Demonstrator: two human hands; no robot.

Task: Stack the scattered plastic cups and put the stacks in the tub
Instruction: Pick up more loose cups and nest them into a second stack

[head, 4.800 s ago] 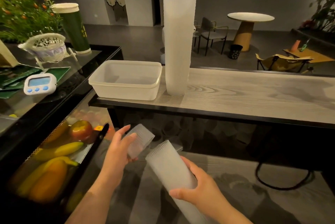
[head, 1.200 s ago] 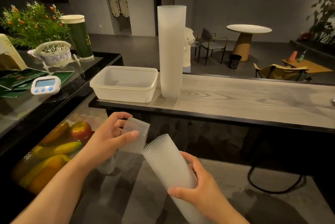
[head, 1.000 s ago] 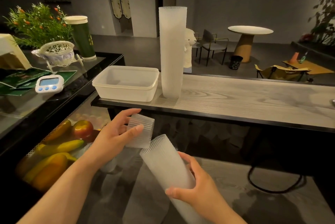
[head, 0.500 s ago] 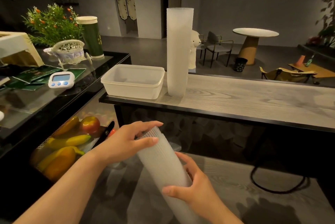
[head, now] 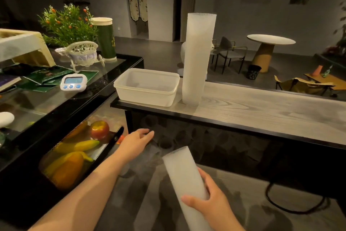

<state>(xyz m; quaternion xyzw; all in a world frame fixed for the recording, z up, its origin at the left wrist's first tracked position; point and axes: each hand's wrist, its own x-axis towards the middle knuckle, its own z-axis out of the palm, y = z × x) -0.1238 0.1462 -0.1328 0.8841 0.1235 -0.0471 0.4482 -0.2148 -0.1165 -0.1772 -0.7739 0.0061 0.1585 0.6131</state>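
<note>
The room is dimly lit, with warm light cast from above onto the wooden counter (head: 262, 111) and the glass case (head: 56, 99), where glare is seen. Deep shadow is held under the counter. Straight lines are bowed toward 3 and 9 o'clock; motion blur is seen at 2 o'clock.

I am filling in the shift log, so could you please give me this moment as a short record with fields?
left hand: left hand reaching forward over the lower counter, fingers loosely extended, holding nothing
right hand: right hand grips the tilted cup stack
tall stack: tall cup stack stands upright on the wooden bar top, just right of the tub
tub: tub on the bar top, no cups visible inside
nearby: timer on the glass case at left
stage: no stack in the tub yet
</note>
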